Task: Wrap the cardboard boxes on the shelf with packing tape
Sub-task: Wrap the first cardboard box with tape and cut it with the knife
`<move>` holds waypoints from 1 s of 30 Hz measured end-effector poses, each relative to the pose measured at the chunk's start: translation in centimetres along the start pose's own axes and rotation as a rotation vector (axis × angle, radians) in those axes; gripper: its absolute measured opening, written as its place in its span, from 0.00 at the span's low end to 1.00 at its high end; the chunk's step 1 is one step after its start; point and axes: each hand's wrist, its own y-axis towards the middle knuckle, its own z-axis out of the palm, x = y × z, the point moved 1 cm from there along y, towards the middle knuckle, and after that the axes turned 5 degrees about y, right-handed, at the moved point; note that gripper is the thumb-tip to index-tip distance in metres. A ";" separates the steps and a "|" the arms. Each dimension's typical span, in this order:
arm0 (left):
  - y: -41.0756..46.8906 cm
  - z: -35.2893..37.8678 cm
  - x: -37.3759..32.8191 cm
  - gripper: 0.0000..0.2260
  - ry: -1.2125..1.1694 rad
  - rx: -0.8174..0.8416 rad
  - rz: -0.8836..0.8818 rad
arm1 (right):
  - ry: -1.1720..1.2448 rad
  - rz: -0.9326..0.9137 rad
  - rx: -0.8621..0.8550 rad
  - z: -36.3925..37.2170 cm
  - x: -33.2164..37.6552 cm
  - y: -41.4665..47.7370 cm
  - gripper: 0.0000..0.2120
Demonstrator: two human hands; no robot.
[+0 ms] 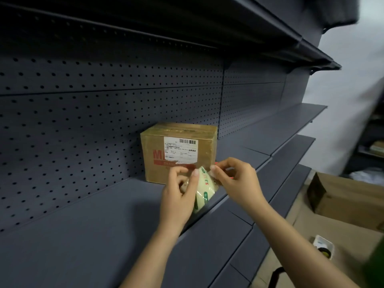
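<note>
**Tape end being picked loose in front of the box**

The left hand (178, 196) grips the packing tape roll (204, 192), fingers curled round it and thumb up along its rim. The right hand (239, 181) meets it from the right, thumb and forefinger pinched at the top of the roll, apparently on the tape's free end; the end itself is too small to make out.

The cardboard box (153, 142) stands just beyond the hands, on the far side of them and slightly left. Its long axis runs left to right along the shelf, and its shipping label (180, 148) faces the near side. The roll overlaps the lower right corner of that face in view; whether they touch I cannot tell. The left hand sits in front of the box's face, the right hand off its right near corner, so a drawn strip would likely run leftward across the front.

The box rests on a dark grey metal shelf (83, 225), close to the perforated back panel (83, 113). Another shelf (207, 28) overhangs above. On the floor at the right lies an open carton (349, 202).
</note>
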 end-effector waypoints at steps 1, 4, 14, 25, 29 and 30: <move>0.0 -0.2 0.2 0.09 0.005 0.030 0.018 | 0.020 0.013 -0.018 -0.2 -0.3 0.1 0.07; -0.1 -0.2 0.8 0.13 0.057 0.166 0.076 | 0.069 0.033 -0.031 -0.5 -0.9 0.4 0.07; 3.0 0.6 -1.1 0.11 0.635 -0.075 0.239 | 0.426 -0.025 -0.077 -1.1 -3.0 2.3 0.04; 6.0 5.1 -4.7 0.12 1.112 -0.355 0.275 | 0.731 -0.010 0.059 -0.4 -7.9 8.9 0.03; 5.6 6.3 -5.0 0.11 1.191 -0.409 0.242 | 0.792 -0.007 0.112 -0.2 -8.9 9.7 0.01; 5.5 6.5 -5.1 0.11 1.214 -0.421 0.235 | 0.807 0.001 0.130 -0.1 -9.1 9.8 0.01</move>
